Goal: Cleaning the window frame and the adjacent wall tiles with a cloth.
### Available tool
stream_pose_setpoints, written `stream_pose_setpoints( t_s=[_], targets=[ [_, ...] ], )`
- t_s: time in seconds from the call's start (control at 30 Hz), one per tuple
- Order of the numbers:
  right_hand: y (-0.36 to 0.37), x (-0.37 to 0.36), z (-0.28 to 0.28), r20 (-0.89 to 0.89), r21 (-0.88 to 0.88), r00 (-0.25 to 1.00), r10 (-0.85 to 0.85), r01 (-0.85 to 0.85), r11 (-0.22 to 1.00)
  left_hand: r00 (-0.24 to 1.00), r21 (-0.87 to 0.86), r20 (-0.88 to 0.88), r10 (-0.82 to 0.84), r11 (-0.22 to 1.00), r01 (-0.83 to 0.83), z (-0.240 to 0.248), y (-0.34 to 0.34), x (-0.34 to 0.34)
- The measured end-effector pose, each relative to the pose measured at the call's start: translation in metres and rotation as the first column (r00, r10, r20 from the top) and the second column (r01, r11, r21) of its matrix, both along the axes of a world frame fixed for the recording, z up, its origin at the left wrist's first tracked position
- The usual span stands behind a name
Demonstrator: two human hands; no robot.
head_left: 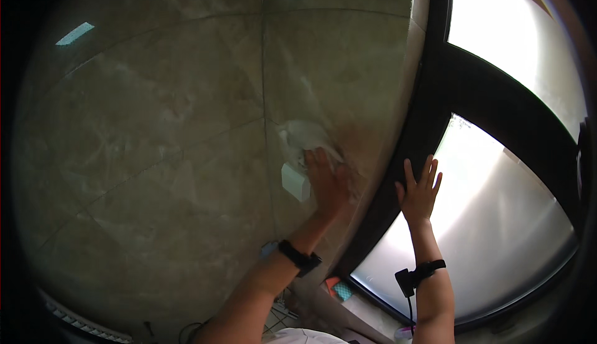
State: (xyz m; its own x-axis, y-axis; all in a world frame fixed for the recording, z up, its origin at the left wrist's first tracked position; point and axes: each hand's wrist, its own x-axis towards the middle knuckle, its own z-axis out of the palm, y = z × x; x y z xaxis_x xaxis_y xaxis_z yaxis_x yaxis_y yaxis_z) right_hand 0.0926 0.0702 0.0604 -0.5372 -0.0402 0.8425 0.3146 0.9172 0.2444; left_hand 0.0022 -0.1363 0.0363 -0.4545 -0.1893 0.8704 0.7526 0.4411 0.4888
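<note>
My left hand (328, 185) presses a crumpled white cloth (305, 136) against the large tan wall tiles, its fingers over the lower part of the cloth. Whether the cloth is fabric or paper, I cannot make out. Just left of the fingers, a small white box (295, 182) sits on the tiles. My right hand (420, 195) has its fingers spread, over the dark frame and the bright frosted glass pane (479, 213). Nothing is in that hand. Both forearms wear black bands.
The dark frame (429, 95) runs between the tiled wall (186, 95) and the glass panes. At its lower end lies a red and teal item (340, 290) on a ledge. A small blue item (268, 248) shows beside my left forearm. Floor tiles (280, 318) appear at the bottom.
</note>
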Motion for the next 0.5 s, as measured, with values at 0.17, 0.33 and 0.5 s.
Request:
stream_pose_setpoints(
  t_s=[0.17, 0.33, 0.5],
  targets=[
    [-0.015, -0.001, 0.005, 0.126, -0.115, 0.992, -0.005, 0.019, 0.993, 0.962, 0.156, 0.268, 0.046, 0.984, -0.090, 0.031, -0.039, -0.042],
    [0.001, 0.002, 0.001, 0.116, -0.061, 0.993, -0.005, 0.012, 0.998, 0.985, 0.247, 0.171, 0.024, 0.967, -0.066, 0.094, -0.020, -0.038],
    [-0.009, -0.002, 0.000, 0.148, -0.052, 0.989, 0.000, 0.008, 0.999, 0.950, -0.033, -0.307, 0.057, 0.997, -0.071, 0.192, -0.002, -0.010]
  ],
)
